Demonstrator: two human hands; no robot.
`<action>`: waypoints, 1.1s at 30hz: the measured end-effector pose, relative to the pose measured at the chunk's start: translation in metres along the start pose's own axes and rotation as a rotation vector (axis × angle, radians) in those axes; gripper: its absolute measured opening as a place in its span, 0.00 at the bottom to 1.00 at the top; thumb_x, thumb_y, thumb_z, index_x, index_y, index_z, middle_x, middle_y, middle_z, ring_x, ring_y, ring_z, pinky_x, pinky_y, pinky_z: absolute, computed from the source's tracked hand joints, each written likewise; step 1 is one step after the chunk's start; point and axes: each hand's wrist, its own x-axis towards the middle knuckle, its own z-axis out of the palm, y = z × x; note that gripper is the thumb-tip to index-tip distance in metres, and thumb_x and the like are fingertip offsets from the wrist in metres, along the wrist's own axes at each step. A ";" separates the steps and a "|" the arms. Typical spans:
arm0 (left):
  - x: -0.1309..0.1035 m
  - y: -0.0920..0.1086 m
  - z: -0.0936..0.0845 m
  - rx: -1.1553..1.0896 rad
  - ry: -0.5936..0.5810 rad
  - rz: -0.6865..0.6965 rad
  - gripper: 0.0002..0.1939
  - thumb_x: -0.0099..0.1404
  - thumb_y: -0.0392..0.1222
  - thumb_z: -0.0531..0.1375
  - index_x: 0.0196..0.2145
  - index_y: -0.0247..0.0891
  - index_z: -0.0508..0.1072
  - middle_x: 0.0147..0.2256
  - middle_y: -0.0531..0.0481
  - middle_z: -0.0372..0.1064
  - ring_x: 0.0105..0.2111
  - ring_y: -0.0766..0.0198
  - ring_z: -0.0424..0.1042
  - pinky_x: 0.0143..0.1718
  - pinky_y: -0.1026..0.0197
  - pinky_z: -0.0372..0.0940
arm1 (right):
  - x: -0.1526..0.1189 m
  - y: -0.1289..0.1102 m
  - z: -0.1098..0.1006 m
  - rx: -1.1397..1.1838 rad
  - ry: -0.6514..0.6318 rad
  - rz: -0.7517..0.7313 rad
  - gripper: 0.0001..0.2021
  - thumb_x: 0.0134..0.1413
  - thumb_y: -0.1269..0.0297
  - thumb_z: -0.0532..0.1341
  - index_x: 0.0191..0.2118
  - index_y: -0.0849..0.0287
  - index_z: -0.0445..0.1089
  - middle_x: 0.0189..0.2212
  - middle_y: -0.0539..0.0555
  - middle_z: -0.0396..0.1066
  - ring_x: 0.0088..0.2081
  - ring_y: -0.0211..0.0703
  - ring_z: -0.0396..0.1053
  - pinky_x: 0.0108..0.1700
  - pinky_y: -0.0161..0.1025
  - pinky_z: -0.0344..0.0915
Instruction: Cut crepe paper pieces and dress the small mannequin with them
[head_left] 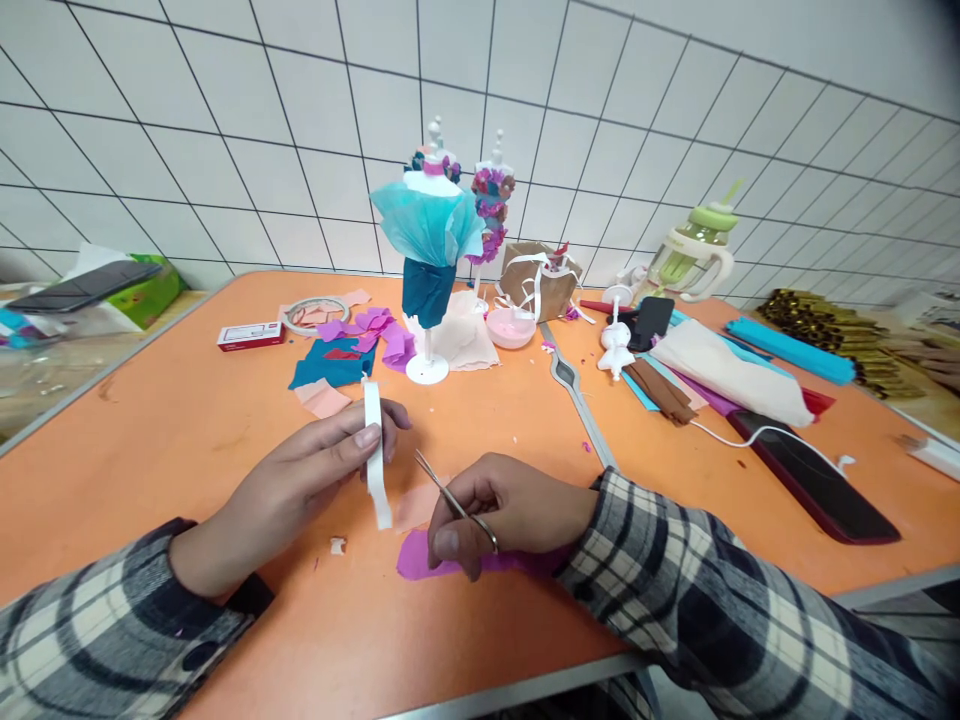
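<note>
My left hand point(322, 455) pinches a narrow white strip point(376, 480), which hangs down between thumb and fingers. In my right hand point(502, 505) is a pair of small metal scissors point(457, 503), tips pointing up and left toward the strip but apart from it. Under my right hand lies purple paper point(416, 558), with a pale peach piece point(417, 505) just behind. A small white scrap point(338, 546) rests on the orange table point(300, 640). Beyond my hands stands a white mannequin point(428, 369) dressed in turquoise and dark teal paper.
Farther back are a decorated mannequin point(493, 200), a pink bowl point(511, 327) and a brown paper bag point(551, 285). Coloured paper pieces point(334, 362), a tape roll point(316, 314) and a small box point(250, 336) lie left. A phone point(817, 480), paper rolls and a bottle point(690, 250) are right.
</note>
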 end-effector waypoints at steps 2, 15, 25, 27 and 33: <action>0.001 -0.002 -0.001 -0.011 0.010 0.005 0.15 0.64 0.55 0.58 0.37 0.42 0.74 0.31 0.50 0.64 0.32 0.61 0.63 0.32 0.61 0.59 | 0.001 0.001 0.000 0.005 0.019 -0.006 0.20 0.47 0.48 0.67 0.30 0.65 0.73 0.22 0.49 0.68 0.25 0.32 0.64 0.29 0.31 0.58; 0.005 -0.006 0.000 -0.067 0.167 0.040 0.15 0.67 0.56 0.55 0.37 0.42 0.69 0.31 0.54 0.65 0.28 0.67 0.62 0.30 0.66 0.61 | -0.002 -0.003 0.009 0.026 -0.102 0.076 0.22 0.45 0.45 0.67 0.28 0.65 0.72 0.20 0.48 0.68 0.25 0.34 0.66 0.33 0.33 0.61; 0.005 -0.004 0.003 -0.101 0.134 0.009 0.14 0.59 0.48 0.66 0.40 0.44 0.69 0.30 0.55 0.63 0.31 0.67 0.63 0.30 0.68 0.62 | -0.004 -0.007 0.009 0.041 -0.109 0.078 0.24 0.45 0.44 0.66 0.29 0.65 0.72 0.18 0.47 0.68 0.24 0.33 0.66 0.34 0.33 0.60; 0.004 -0.005 0.002 -0.056 0.134 0.015 0.14 0.60 0.49 0.65 0.40 0.45 0.68 0.31 0.55 0.63 0.31 0.67 0.63 0.31 0.68 0.62 | -0.003 -0.007 0.010 0.048 -0.092 0.085 0.25 0.42 0.42 0.67 0.26 0.65 0.71 0.18 0.47 0.68 0.24 0.32 0.65 0.33 0.33 0.60; 0.003 -0.007 0.002 -0.009 0.104 0.013 0.12 0.61 0.50 0.63 0.39 0.44 0.67 0.29 0.55 0.62 0.28 0.67 0.63 0.29 0.68 0.62 | -0.001 -0.007 0.010 -0.001 -0.070 0.104 0.27 0.40 0.40 0.66 0.22 0.65 0.69 0.19 0.48 0.68 0.24 0.32 0.65 0.32 0.32 0.59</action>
